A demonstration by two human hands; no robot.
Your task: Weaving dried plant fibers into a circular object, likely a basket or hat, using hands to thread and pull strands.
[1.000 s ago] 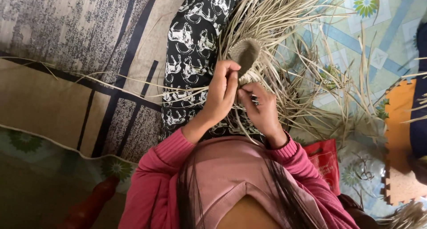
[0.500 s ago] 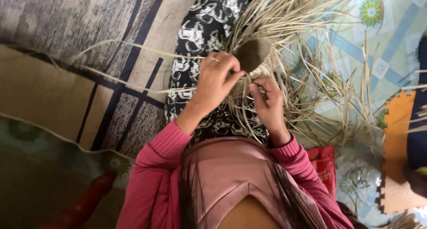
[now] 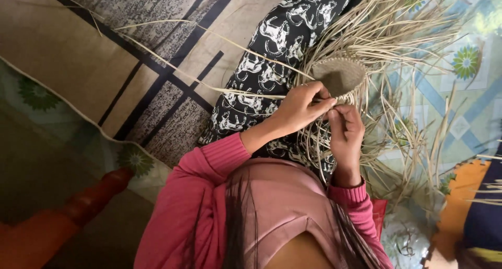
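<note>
While your left hand [image 3: 300, 108] pinches a strand against the near rim of the basket [image 3: 339, 75], your right hand [image 3: 345, 123] closes its fingertips on another strand just below, the two hands touching at the work. From the head view, the basket sits on your lap, over the black-and-white patterned cloth [image 3: 261, 65], mouth turned toward you, with loose strands [image 3: 397, 33] fanning out around it and onto the floral mat [image 3: 465, 91]. One long strand [image 3: 172, 36] trails off to the left across the striped rug [image 3: 130, 65].

To do this weave well, I judge that you should hold the left pinch firm so the last row cannot slacken, and draw the right-hand strand snug against the rim before you let go. Pull along the strand, not across it, since dry fibre may split. Mind the long trailing strand: it could snag among the loose ones
</note>
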